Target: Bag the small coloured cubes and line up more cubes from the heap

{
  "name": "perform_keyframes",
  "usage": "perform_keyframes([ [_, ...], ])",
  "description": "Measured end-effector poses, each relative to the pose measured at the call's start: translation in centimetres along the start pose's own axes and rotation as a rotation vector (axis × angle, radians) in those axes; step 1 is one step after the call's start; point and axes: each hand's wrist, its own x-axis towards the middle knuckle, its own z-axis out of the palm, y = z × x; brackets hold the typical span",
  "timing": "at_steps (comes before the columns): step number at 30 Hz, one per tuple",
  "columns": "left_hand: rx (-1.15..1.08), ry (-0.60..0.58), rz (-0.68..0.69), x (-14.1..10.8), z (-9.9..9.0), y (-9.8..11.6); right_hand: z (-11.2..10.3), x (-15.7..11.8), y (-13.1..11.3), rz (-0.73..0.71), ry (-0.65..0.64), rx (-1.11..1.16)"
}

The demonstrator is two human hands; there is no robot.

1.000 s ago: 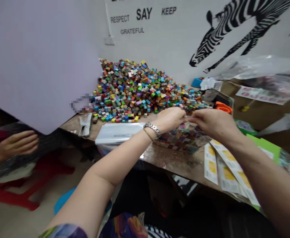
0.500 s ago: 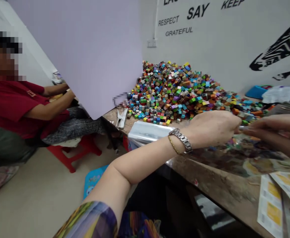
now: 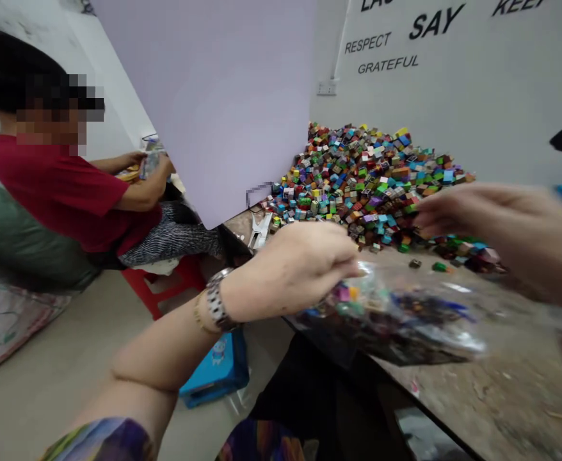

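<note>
Clear bag (image 3: 406,326) w/ small multicol. pcs inside is at the front edge of the table (image 3: 511,378), just R of my L hand (image 3: 297,272); can't tell if its underside rests on the wood. L fingers are clenched on the bag's top corner, thumb pressed in, metal watch (image 3: 219,299) on that wrist. My R hand (image 3: 487,221) is up beyond the bag, apart from it, fingertips drawn together in front of the block pile (image 3: 358,176); it's blurred, so can't tell if anything's pinched there. A couple of loose blocks (image 3: 438,266) lie btwn pile & bag. Silvery tool (image 3: 260,230) sits at the pile's L end, near the lilac panel (image 3: 228,96). Blue stool (image 3: 221,368) on the floor below my L forearm. Further L, a co-worker in a red top (image 3: 64,186) sits on a red stool (image 3: 180,282), hands on sth. small. Wall behind pile has b/w lettering (image 3: 389,64), e.g. "GRATEFUL".
</note>
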Motion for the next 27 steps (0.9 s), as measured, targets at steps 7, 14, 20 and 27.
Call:
perform_keyframes([
  [7, -0.083, 0.006, -0.139, -7.0, -0.2, -4.4, 16.1, 3.6, -4.8, -0.239, -0.380, -0.141],
  [14, -0.120, 0.047, -0.246, -9.9, -0.5, -7.4, 25.0, 8.5, -7.6, -0.567, -0.344, -0.364],
  [20, -0.156, 0.079, -0.285, -10.7, 0.7, -10.2, 30.6, 13.4, -9.3, -0.620, -0.410, -0.456],
  [27, -0.125, 0.117, -0.238, -10.8, 2.5, -12.5, 33.9, 17.6, -9.1, -0.707, -0.601, -0.509],
])
